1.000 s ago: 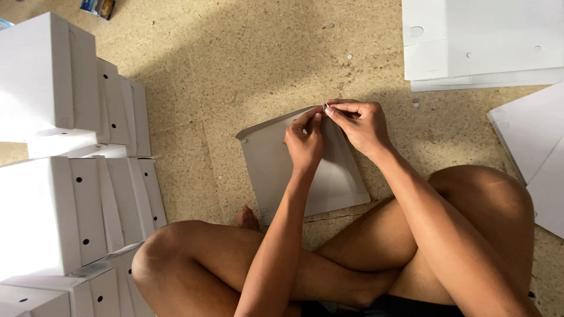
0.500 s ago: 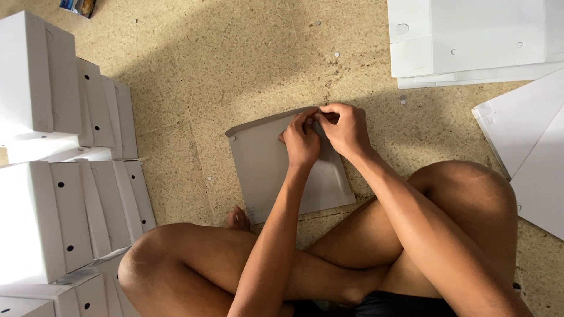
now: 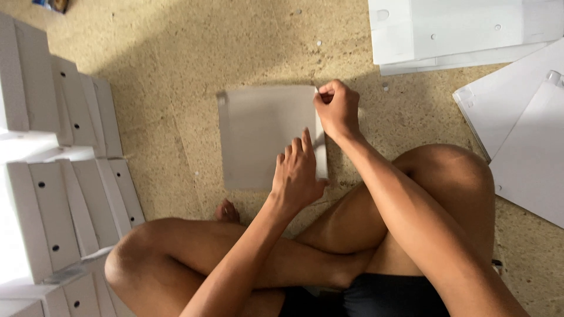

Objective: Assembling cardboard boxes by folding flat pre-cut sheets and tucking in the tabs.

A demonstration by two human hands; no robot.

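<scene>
Grey card sheet point(image 3: 258, 135) lies flat on the floor point(image 3: 176, 70), right in front of the crossed legs point(image 3: 305, 252). Left hand point(image 3: 299, 173) rests on its lower right part, fingers spread and pressing down, nothing gripped. Right hand point(image 3: 336, 108) sits at the sheet's top right corner, fingers curled together and pinching the edge there. Can't tell whether anything else sits in that pinch.

Floor is speckled beige, rough-looking, with a few small white round bits scattered on it. Person sits directly on it.

Left side: rows of folded white boxes point(image 3: 64, 176) with small round holes, stacked close together. Top right: pile of flat white card blanks point(image 3: 458, 29), also punched. Far right: more flat white sheets point(image 3: 529, 147), overlapping, well apart from the grey one.
</scene>
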